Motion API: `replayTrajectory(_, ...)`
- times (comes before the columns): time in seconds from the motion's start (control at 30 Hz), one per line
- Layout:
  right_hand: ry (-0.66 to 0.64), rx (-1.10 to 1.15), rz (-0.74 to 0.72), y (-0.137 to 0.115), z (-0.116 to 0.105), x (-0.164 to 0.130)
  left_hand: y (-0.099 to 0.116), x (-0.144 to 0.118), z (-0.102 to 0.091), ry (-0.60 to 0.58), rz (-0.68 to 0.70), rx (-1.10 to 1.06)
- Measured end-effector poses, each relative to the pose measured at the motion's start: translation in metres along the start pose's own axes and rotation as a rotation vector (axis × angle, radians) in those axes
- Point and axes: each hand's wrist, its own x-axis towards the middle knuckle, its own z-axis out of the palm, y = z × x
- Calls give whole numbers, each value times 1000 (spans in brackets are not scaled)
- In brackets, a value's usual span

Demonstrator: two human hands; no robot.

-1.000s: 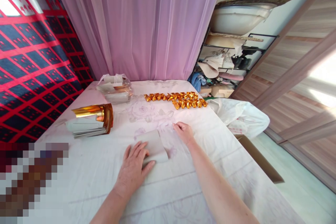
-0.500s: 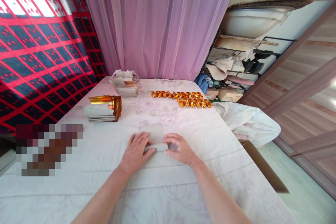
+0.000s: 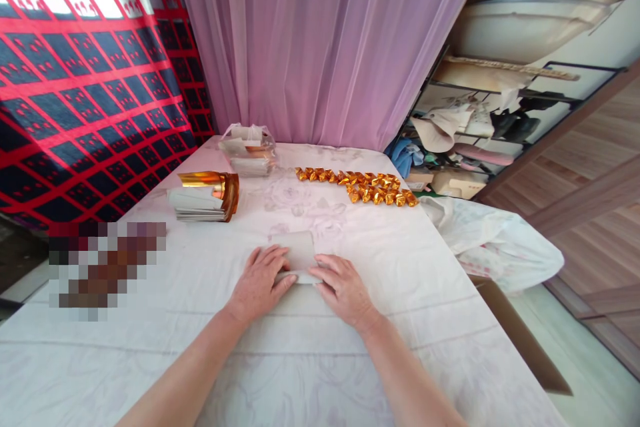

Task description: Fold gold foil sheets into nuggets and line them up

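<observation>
A sheet of paper [image 3: 299,248], pale grey on the side that shows, lies on the cloth-covered table with its near edge turned up into a narrow fold or roll. My left hand [image 3: 261,281] is closed on the left end of that fold, thumb in front and fingers behind. At the right end my right hand [image 3: 344,285] pinches the same fold between thumb and fingers. The fingers partly cover both ends of the fold. Beyond the sheet, folded gold foil pieces [image 3: 373,197] sit in two rows.
A bent stack of gold-backed paper sheets [image 3: 203,207] lies at the left. Behind it is a clear plastic bag [image 3: 250,153] with more paper. White plastic bags [image 3: 505,237] and a cardboard box [image 3: 525,340] stand beyond the table's right edge. A blurred patch [image 3: 107,270] hides something at left.
The turned-up near edge of the paper looks narrower and flatter. My right fingers have drawn in closer around its right end. The whole view has shifted slightly.
</observation>
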Motion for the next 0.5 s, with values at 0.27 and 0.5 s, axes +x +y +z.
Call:
replayTrajectory(0.27,20,69,-64,-4,-3,5,-5,-7,-6,8,100,-77)
replayTrajectory(0.5,97,79,-12,-2,-2,3,-5,-9,-7,86,127,-142)
